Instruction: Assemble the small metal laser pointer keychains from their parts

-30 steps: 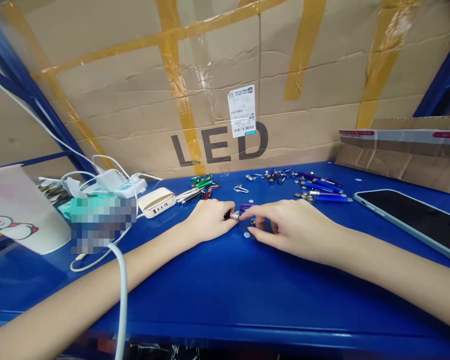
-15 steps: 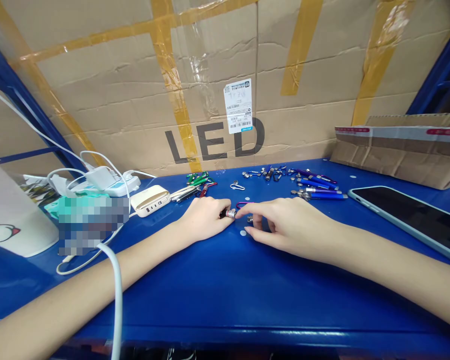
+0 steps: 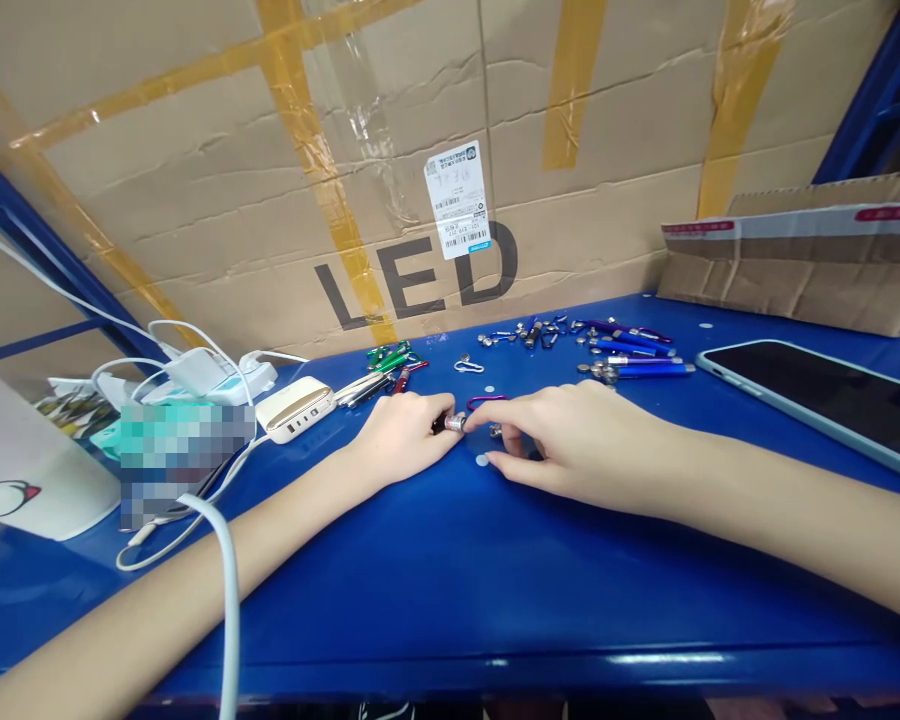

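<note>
My left hand (image 3: 405,436) rests on the blue tabletop, its fingers closed around a small black cylinder with a labelled silver end (image 3: 455,424), which looks like a mini flashlight. Most of the cylinder is hidden in the fist. At its silver tip is the index finger of my right hand (image 3: 577,445); thumb and index are apart, and I see nothing gripped there. Just behind the right fingertips lies a purple carabiner clip (image 3: 487,402). A small silver piece (image 3: 496,431) shows beside the right fingers, partly covered. Farther back sits a silver clip (image 3: 468,365).
Blue pen-like lights (image 3: 649,368) lie at the back right, near a phone (image 3: 832,395). Green clips (image 3: 391,356) lie at the back left by a cream power bank (image 3: 294,408). A white cable (image 3: 229,620) crosses over my left forearm. A large cardboard box (image 3: 607,200) stands behind.
The camera view has shifted and tilted slightly. Both hands keep nearly the same pose, with the cylinder still in the left fist and the right index at its tip.
</note>
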A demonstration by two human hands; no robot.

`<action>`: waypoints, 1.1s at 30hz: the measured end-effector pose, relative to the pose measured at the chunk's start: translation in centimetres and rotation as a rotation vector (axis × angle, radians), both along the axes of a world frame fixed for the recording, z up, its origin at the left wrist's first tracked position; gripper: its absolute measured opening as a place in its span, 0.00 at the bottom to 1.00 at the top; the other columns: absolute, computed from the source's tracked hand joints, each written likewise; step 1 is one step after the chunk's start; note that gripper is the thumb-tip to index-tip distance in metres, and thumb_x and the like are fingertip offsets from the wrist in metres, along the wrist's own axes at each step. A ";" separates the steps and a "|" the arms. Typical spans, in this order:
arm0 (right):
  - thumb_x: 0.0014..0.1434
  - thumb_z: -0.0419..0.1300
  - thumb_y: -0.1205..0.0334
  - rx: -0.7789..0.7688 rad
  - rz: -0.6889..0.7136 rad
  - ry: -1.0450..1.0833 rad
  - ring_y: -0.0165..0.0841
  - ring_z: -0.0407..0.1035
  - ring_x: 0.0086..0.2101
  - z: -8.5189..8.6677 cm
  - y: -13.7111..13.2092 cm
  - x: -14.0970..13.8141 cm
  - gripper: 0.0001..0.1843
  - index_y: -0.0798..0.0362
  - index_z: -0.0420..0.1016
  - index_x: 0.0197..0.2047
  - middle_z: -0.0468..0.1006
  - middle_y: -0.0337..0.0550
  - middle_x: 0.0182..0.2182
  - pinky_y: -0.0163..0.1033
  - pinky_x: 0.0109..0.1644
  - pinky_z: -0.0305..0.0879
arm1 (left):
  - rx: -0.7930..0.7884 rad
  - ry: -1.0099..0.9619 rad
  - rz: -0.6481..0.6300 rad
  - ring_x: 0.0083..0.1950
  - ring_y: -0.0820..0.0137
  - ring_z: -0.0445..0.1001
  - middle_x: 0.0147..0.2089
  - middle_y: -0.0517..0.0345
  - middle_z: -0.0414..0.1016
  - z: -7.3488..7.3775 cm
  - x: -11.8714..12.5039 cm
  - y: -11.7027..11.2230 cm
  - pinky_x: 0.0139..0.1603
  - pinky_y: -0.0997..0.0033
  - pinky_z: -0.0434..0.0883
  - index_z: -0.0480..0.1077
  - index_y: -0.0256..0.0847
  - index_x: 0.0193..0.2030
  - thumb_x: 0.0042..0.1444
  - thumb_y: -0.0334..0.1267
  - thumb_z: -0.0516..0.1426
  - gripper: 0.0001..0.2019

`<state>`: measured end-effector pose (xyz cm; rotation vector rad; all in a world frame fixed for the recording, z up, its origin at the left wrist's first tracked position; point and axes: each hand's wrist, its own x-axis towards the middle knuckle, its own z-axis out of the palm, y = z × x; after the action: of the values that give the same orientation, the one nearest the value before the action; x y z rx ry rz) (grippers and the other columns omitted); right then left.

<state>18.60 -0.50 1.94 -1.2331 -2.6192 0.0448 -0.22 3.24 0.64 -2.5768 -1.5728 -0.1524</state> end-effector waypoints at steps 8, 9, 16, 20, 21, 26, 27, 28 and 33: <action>0.57 0.50 0.55 0.053 -0.006 -0.090 0.27 0.66 0.22 0.0 -0.5 0.1 0.16 0.47 0.68 0.47 0.75 0.38 0.30 0.33 0.25 0.46 | -0.002 0.017 0.007 0.27 0.70 0.67 0.23 0.62 0.69 0.0 0.1 0.1 0.24 0.74 0.53 0.65 0.43 0.27 0.52 0.41 0.47 0.10; 0.56 0.50 0.56 0.053 -0.003 -0.097 0.28 0.66 0.22 -0.1 -0.6 0.1 0.16 0.47 0.68 0.48 0.75 0.39 0.30 0.33 0.26 0.47 | -0.001 0.019 0.006 0.27 0.70 0.67 0.23 0.62 0.69 0.0 0.2 0.1 0.24 0.73 0.52 0.65 0.43 0.27 0.52 0.41 0.46 0.10; 0.56 0.51 0.56 0.114 0.032 -0.105 0.32 0.69 0.27 -0.5 -0.9 0.3 0.21 0.50 0.66 0.53 0.76 0.44 0.31 0.35 0.29 0.52 | -0.005 0.029 0.014 0.27 0.70 0.67 0.23 0.62 0.69 0.1 0.2 0.1 0.25 0.73 0.53 0.63 0.42 0.26 0.53 0.41 0.46 0.10; 0.57 0.50 0.57 0.125 0.038 -0.123 0.34 0.70 0.30 -0.5 -1.2 0.3 0.21 0.51 0.65 0.54 0.76 0.46 0.35 0.35 0.29 0.53 | -0.016 0.013 0.017 0.26 0.71 0.65 0.22 0.63 0.67 0.1 0.3 0.2 0.27 0.73 0.55 0.61 0.42 0.25 0.52 0.39 0.47 0.09; 0.57 0.50 0.57 0.129 0.039 -0.127 0.35 0.70 0.31 -0.5 -1.2 0.2 0.21 0.51 0.65 0.54 0.76 0.46 0.36 0.35 0.30 0.54 | -0.015 0.011 0.016 0.26 0.71 0.65 0.22 0.63 0.67 0.1 0.3 0.2 0.27 0.73 0.55 0.61 0.42 0.24 0.52 0.39 0.47 0.08; 0.57 0.51 0.59 0.120 0.049 -0.123 0.35 0.70 0.34 -0.5 -1.4 0.2 0.21 0.53 0.66 0.54 0.76 0.47 0.36 0.36 0.33 0.56 | -0.020 0.006 0.019 0.24 0.72 0.62 0.21 0.64 0.64 0.1 0.3 0.2 0.26 0.74 0.54 0.59 0.41 0.23 0.52 0.39 0.46 0.09; 0.57 0.52 0.59 0.116 0.049 -0.117 0.35 0.70 0.35 -0.5 -1.4 0.2 0.21 0.53 0.66 0.53 0.76 0.47 0.35 0.36 0.33 0.56 | -0.025 0.004 0.022 0.24 0.73 0.62 0.21 0.64 0.63 0.1 0.3 0.2 0.26 0.74 0.54 0.59 0.41 0.23 0.52 0.39 0.46 0.09; 0.57 0.52 0.59 0.113 0.048 -0.109 0.35 0.70 0.35 -0.5 -1.4 0.2 0.20 0.53 0.66 0.53 0.76 0.47 0.35 0.36 0.34 0.57 | -0.029 0.003 0.027 0.24 0.73 0.61 0.21 0.64 0.63 0.1 0.4 0.1 0.26 0.74 0.54 0.59 0.41 0.23 0.52 0.39 0.46 0.10; 0.57 0.52 0.61 0.095 0.078 -0.114 0.35 0.70 0.36 -0.4 -1.5 0.3 0.20 0.56 0.67 0.53 0.76 0.49 0.35 0.37 0.36 0.58 | -0.033 0.017 0.044 0.24 0.73 0.60 0.20 0.64 0.61 0.3 0.6 0.0 0.26 0.74 0.54 0.57 0.41 0.23 0.53 0.41 0.45 0.11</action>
<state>18.89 -2.04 1.56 -1.1338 -2.7307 -0.1382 0.41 3.26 0.91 -2.5591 -1.6379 -0.1009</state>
